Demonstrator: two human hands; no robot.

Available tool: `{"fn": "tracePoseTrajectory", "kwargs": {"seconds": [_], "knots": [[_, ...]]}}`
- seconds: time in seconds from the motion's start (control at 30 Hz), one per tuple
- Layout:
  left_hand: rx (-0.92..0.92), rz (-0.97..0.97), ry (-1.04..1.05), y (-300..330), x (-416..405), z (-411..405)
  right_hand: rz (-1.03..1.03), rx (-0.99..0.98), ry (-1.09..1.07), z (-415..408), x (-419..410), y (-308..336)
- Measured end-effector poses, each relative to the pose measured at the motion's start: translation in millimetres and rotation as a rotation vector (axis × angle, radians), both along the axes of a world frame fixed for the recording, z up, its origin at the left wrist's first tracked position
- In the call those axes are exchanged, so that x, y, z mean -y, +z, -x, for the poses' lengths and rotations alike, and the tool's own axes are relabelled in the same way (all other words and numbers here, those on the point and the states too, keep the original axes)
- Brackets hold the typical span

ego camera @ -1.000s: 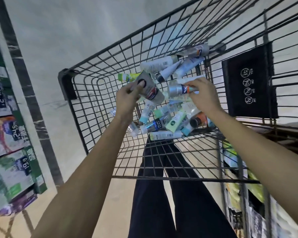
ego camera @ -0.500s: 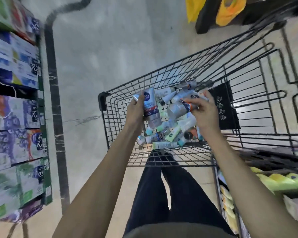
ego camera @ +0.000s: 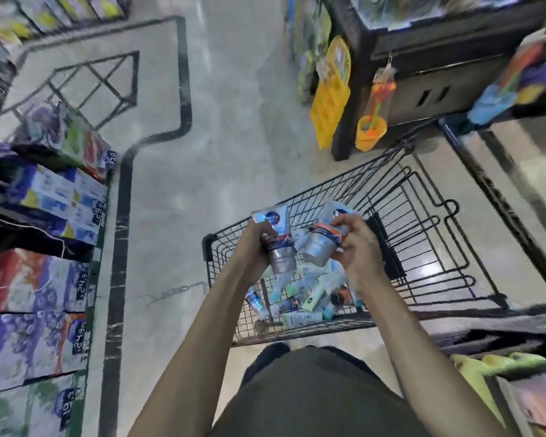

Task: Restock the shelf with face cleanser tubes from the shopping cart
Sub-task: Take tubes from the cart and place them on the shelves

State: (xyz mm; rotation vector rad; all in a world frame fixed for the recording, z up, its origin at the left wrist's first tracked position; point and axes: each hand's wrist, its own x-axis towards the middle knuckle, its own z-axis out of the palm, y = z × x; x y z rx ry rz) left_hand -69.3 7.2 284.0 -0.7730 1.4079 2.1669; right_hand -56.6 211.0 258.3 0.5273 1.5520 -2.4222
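Now, both hands raised above the shopping cart (ego camera: 423, 247), each gripping one tube. Left hand (ego camera: 252, 247): fingers curled round a silver-capped face cleanser tube (ego camera: 276, 239), cap pointing down toward the person, blue round logo near the flat upper end. Right hand (ego camera: 353, 244): fingers and thumb wrapped about a second tube (ego camera: 323, 239) of the same kind, orange band across its middle, silver cap angled down and leftward. Caps of the two tubes just beside each other, whether touching cannot be told through the blur. Below the hands, in the near end of the black wire basket, a loose heap of other tubes (ego camera: 300, 299), white, green, teal and dark, lying at all angles on the mesh. On the far side of the cart, a folded child seat frame with a dark panel (ego camera: 388, 247). Underneath all, pale floor (ego camera: 218, 137) with a black inlaid border line. At the left edge, stacked boxed goods (ego camera: 38, 279) with price tags reading 24.9, 19.9 and 35.0. At the upper right, a dark display unit (ego camera: 438, 74) with yellow hanging packs (ego camera: 331, 99) and an orange toy bucket (ego camera: 371, 132). At the lower right, blurred shelf edge with yellow-green packages (ego camera: 486, 362).
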Motion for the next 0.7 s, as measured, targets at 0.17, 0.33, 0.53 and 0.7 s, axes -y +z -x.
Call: {"fn": "tracePoseTrajectory", "kwargs": {"seconds": [0.17,0.33,0.53,0.7], "knots": [[-0.081,0.06,-0.078,23,1,-11,0.045,-0.085,-0.07,-36,-2,36],[-0.199,-0.018,-0.223,40,-5,-37,0.094,-0.159,-0.263,-82,2,53],[-0.277,-0.106,-0.434,39,-17,-76,0.147,-0.166,-0.551,-156,11,69],[-0.238,-0.153,-0.631,38,-40,-120,0.179,-0.153,-0.728,-229,8,71]]}}
